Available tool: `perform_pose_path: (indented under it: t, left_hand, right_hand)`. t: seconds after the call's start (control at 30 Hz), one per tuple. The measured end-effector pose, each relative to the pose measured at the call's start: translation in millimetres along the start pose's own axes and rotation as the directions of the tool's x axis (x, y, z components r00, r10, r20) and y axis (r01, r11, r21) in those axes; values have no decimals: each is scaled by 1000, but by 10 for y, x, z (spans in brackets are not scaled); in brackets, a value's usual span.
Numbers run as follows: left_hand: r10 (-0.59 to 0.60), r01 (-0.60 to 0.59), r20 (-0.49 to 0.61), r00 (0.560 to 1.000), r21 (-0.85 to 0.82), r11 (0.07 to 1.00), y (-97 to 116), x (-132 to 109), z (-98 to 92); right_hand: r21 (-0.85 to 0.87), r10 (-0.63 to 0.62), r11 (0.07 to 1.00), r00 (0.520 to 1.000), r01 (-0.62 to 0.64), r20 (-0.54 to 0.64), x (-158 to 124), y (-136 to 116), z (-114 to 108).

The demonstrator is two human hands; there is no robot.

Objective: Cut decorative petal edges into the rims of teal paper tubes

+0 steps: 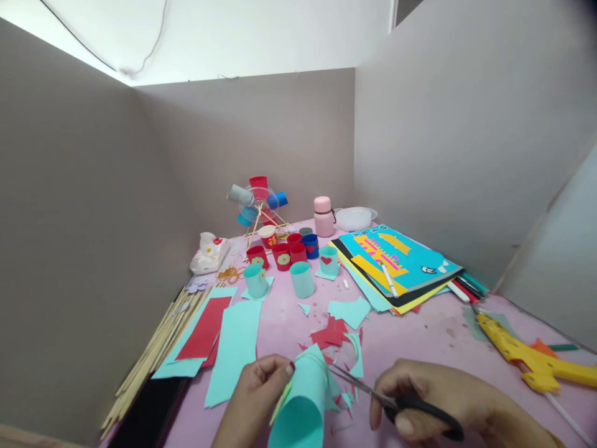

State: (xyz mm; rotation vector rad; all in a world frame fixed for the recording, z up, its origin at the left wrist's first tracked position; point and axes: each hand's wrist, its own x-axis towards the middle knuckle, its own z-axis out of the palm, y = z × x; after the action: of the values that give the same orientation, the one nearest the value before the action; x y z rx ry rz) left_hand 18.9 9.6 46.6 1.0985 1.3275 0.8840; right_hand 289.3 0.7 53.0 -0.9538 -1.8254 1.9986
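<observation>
My left hand (261, 392) is closed on a turquoise paper cylinder (298, 395), which lies tilted with its open end towards me. A small yellow-green piece (280, 404) shows on its side by my thumb. My right hand (424, 398) grips black-handled scissors (361, 387), their blades reaching the cylinder's far end, where turquoise paper juts out around it. Red paper scraps (330, 333) and turquoise offcuts (356, 354) lie just beyond. Farther back stand turquoise paper cups (303, 280) and red ones (282, 256), some with flower or heart cut-outs.
Left are turquoise sheets (236, 348), wooden sticks (144, 367) and a dark phone-like slab (149, 410). A yellow glue gun (522, 354) lies right, near stacked coloured paper (420, 267). At the back stand a stick-and-cup wheel model (259, 205) and a pink bottle (323, 218). Grey partitions (261, 124) enclose the table.
</observation>
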Motion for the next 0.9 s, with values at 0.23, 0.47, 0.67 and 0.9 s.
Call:
perform_pose_path:
  t: [0.23,0.47,0.67,0.9]
  left_hand:
    - [5,-5,33,999,9,1000,-6,-3,5]
    - [-31,31,70,997,-8,999,-40,-56,110]
    - [-64,67,114,991,-22,998,-74,-81,156]
    - [-49,45,166,985,24,999,-100,-54,117]
  right_hand:
    - [-43,-18,999,1000,18,7,52,-13,33]
    - [-56,-67,996,998,69,21,125,127,59]
    - [-76,-165,984,986,162,-36,150,206,88]
    - [-72,-207,977,977,203,-50,164,195,101]
